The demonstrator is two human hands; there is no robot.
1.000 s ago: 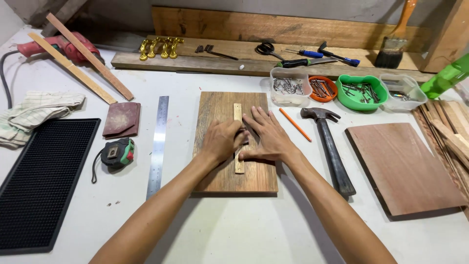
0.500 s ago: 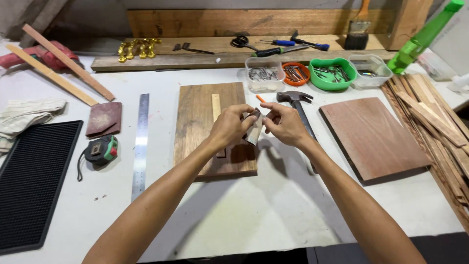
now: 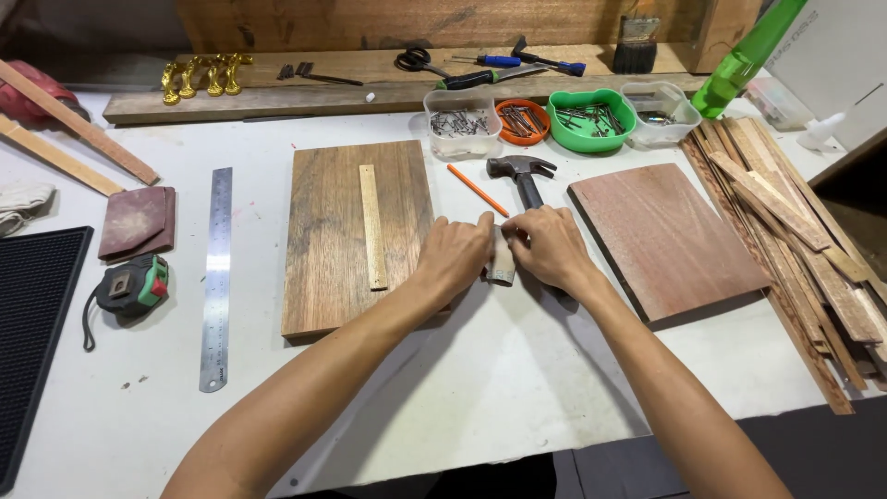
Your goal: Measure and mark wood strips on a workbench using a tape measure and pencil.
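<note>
we see two bare forearms reaching over a white bench (image 3: 480, 388). the left hand (image 3: 455, 257) and the right hand (image 3: 551, 248) meet at a small piece of wood (image 3: 502, 265), pale and short, held just above or on the bench between a dark wooden board (image 3: 323, 231) and a reddish board (image 3: 665, 236). the fingers of both hands are curled together and clamped on the small piece of wood, one hand at each side, so most of it is hidden.

a thin light strip of wood (image 3: 372, 226) lies lengthwise on the dark wooden board. right behind the hands lies a hammer (image 3: 522, 174), its handle running under the right hand, and an orange pencil (image 3: 478, 189) lies just beside it. further back stand four small tubs of nails and screws: a clear one (image 3: 460, 122), an orange one (image 3: 523, 120), a green one (image 3: 591, 118) and another clear one (image 3: 661, 111).

to the left lie a steel ruler (image 3: 216, 277), a tape measure (image 3: 134, 286), a sheet of sandpaper (image 3: 137, 222) and a black mat (image 3: 37, 342). a pile of thin wood strips (image 3: 795, 231) fills the right edge of the bench.
</note>
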